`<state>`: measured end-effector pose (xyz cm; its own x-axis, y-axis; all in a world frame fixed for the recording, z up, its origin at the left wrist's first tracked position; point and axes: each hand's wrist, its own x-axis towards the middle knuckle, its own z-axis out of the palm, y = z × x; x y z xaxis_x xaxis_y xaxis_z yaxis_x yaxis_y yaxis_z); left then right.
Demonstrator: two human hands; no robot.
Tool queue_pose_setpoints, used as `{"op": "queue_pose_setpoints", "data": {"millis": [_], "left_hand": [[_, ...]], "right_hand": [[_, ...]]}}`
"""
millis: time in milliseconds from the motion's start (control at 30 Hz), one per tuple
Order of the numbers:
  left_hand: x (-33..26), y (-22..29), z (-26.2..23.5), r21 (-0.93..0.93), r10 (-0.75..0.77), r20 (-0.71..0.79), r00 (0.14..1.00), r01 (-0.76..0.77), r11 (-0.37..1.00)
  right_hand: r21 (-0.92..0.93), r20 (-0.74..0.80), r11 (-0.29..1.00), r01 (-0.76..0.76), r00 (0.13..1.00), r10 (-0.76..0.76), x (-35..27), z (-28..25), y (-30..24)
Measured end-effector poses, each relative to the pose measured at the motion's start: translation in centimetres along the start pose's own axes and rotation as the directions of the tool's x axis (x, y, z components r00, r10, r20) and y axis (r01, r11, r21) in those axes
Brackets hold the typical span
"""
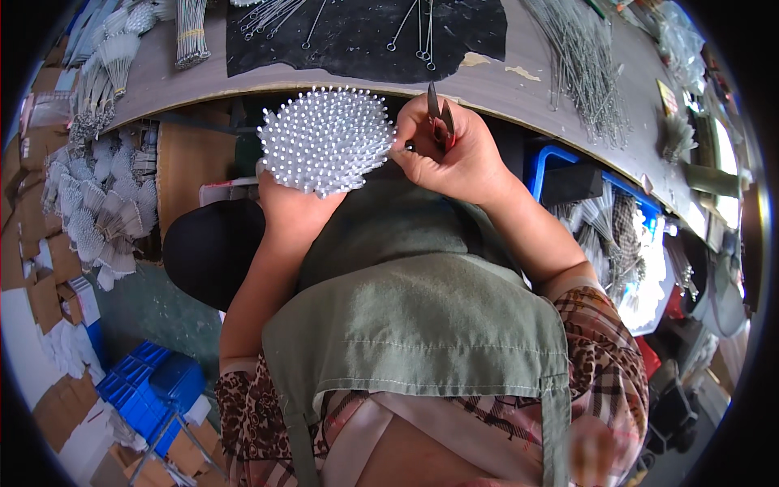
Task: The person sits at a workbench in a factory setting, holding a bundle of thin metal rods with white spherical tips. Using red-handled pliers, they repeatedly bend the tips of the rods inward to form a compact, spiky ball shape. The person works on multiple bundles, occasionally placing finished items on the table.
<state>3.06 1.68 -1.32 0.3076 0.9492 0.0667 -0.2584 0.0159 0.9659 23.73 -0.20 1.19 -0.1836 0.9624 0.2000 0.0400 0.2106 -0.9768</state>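
Observation:
My left hand is closed around a thick bundle of small white brushes, seen from their tips, which fan out in a dense round head dotted with white ends. Most of my left fingers are hidden under the bundle. My right hand is closed on a pair of snips with red handles and dark pointed blades, which point away from me. The thumb and forefinger of that hand come together at the right edge of the bundle. Whether they pinch a brush there is too small to tell.
Ahead runs a workbench with a black mat bearing several looped wires. A wire pile lies at the right, and a banded bundle at the left. Brush bundles heap up at left. A blue-rimmed crate stands below right.

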Motion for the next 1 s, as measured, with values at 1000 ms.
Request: {"op": "queue_pose_setpoints", "data": {"millis": [1000], "left_hand": [[0.4, -2.4, -2.3, 0.347, 0.023, 0.165, 0.986, -0.080, 0.935]], "right_hand": [[-0.011, 0.054, 0.997, -0.078, 0.995, 0.078, -0.9, -0.8, -1.3]]}}
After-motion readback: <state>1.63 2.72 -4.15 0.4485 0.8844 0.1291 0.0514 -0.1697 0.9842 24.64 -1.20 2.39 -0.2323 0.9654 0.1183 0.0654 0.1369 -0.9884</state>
